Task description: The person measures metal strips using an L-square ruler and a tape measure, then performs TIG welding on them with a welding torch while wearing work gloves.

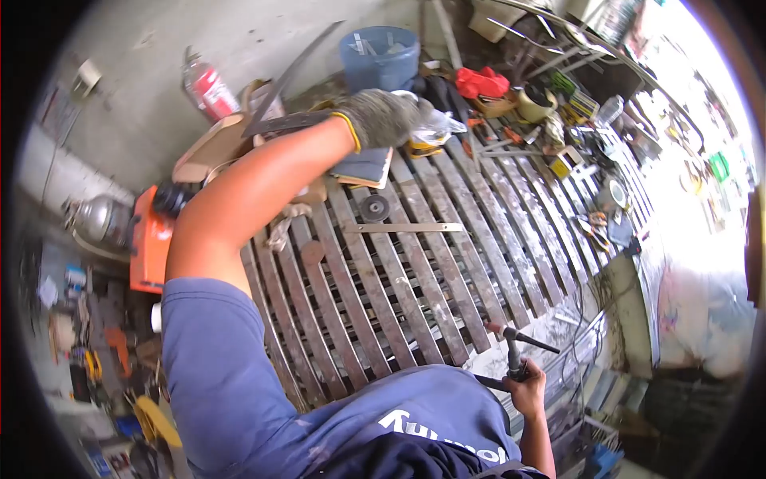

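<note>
My left hand [381, 120], in a grey knit glove with a yellow cuff, reaches across the slatted metal table [447, 263] to its far side. It is at a clear plastic bag [437, 128] that lies above a yellow container [423, 149]. The back of the glove hides its fingers, so its grip does not show. Bare and low at the right, my right hand [527, 389] is closed around a TIG welding torch [513, 355]. The torch has a pinkish nozzle and a long black back cap, and it is beyond the table's near edge.
On the slats lie a flat metal strip [405, 227], a black disc [374, 208] and a brownish disc [313, 253]. A blue bucket [380, 60], a red fire extinguisher [211, 88] and a red cloth [482, 82] are at the back. Several tools clutter the right end.
</note>
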### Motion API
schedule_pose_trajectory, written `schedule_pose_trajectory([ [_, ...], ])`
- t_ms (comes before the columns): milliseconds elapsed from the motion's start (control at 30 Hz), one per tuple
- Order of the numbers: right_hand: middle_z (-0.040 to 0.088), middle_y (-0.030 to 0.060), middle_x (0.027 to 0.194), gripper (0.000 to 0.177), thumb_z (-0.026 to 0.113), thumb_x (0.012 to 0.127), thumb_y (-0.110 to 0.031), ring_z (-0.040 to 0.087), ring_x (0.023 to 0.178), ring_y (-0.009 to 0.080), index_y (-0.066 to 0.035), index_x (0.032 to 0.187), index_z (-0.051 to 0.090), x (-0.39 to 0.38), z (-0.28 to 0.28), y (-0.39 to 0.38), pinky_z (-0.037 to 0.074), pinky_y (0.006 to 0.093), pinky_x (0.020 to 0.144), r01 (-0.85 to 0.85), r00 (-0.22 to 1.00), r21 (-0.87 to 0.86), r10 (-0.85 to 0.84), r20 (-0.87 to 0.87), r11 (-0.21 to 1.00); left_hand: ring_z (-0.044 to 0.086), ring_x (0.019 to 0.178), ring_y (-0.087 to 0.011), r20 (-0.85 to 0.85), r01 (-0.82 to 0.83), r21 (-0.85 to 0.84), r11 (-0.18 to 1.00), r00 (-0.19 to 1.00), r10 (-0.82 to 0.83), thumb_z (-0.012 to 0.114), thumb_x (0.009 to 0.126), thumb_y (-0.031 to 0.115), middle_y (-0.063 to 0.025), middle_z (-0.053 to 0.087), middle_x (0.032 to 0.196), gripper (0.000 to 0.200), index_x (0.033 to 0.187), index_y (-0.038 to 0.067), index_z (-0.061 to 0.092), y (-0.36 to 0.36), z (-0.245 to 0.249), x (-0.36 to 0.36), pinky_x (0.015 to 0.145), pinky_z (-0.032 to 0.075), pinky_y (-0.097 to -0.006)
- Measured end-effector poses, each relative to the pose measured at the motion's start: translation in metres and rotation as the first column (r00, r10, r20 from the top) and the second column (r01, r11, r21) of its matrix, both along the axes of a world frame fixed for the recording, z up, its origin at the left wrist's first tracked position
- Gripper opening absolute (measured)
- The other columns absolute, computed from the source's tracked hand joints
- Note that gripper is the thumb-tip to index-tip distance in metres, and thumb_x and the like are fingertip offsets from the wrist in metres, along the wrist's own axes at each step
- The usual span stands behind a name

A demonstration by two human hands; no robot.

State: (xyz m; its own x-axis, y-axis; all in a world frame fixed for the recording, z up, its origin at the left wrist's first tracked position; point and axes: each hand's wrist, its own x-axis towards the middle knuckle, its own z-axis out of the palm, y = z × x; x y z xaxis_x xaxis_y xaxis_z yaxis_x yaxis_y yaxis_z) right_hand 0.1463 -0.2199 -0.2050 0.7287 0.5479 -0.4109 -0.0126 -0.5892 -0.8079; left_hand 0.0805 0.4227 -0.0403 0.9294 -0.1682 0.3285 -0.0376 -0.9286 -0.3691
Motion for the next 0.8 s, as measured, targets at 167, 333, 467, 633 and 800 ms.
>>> schedule_pose_trajectory([
  [167,0.068,-0.0041,0.088,0.035,0.083,0.077,0.009,0.061,0.08,0.0064,0.0,0.111,0.076,-0.041,-0.012,-0.022,0.051,0.027,0.072,0.156,0.988,-0.018,-0.156,0.021,0.988,0.079,0.076,-0.0379,-0.159,-0.042,-0.011,0.999,0.986,0.039,0.058,0.107,0.02,-0.0149,0.076,0.087,0.019,0.122,0.014,0.068,0.099,-0.064,0.04,0.064,0.06,-0.0541],
  [333,0.07,-0.0016,0.092,0.042,0.085,0.081,0.002,0.062,0.086,0.0094,0.0,0.123,0.076,-0.064,-0.005,-0.006,0.054,0.0295,0.08,0.158,0.987,-0.115,-0.161,-0.017,0.981,0.075,0.111,-0.0375,-0.474,-0.217,0.019,0.976,0.857,0.2,0.063,0.106,0.022,-0.0152,0.073,0.125,0.022,0.125,0.012,0.068,0.166,-0.122,0.029,0.096,0.059,-0.0543],
  [467,0.068,-0.0009,0.093,0.04,0.084,0.085,0.001,0.062,0.088,0.0103,-0.001,0.125,0.076,-0.062,0.005,0.009,0.054,0.0301,0.083,0.073,0.996,-0.144,-0.08,-0.038,0.987,0.066,0.13,-0.038,-0.435,-0.428,-0.03,0.903,0.819,0.373,0.064,0.107,0.022,-0.0162,0.07,0.132,0.027,0.132,0.012,0.066,0.175,-0.164,0.0,0.11,0.052,-0.0543],
  [633,0.066,-0.001,0.094,0.042,0.085,0.087,0.0,0.06,0.089,0.0111,-0.002,0.128,0.074,-0.057,-0.015,0.005,0.053,0.0312,0.083,0.064,0.993,-0.091,-0.072,-0.094,0.994,0.055,0.145,-0.0459,0.119,-0.315,-0.276,0.908,0.926,0.357,0.063,0.11,0.028,-0.0238,0.059,0.155,0.047,0.15,0.003,0.061,0.072,-0.206,-0.069,0.121,0.045,-0.0571],
  [800,0.068,0.0001,0.095,0.042,0.084,0.087,-0.002,0.061,0.091,0.0115,0.0,0.127,0.073,-0.047,-0.028,-0.019,0.054,0.0319,0.084,0.025,0.99,-0.034,-0.03,-0.14,0.999,0.061,0.136,-0.0502,0.156,-0.129,-0.568,0.813,0.953,0.26,0.075,0.102,0.024,-0.0267,0.065,0.144,0.04,0.135,0.003,0.068,-0.175,-0.243,-0.186,0.117,0.049,-0.0582],
])
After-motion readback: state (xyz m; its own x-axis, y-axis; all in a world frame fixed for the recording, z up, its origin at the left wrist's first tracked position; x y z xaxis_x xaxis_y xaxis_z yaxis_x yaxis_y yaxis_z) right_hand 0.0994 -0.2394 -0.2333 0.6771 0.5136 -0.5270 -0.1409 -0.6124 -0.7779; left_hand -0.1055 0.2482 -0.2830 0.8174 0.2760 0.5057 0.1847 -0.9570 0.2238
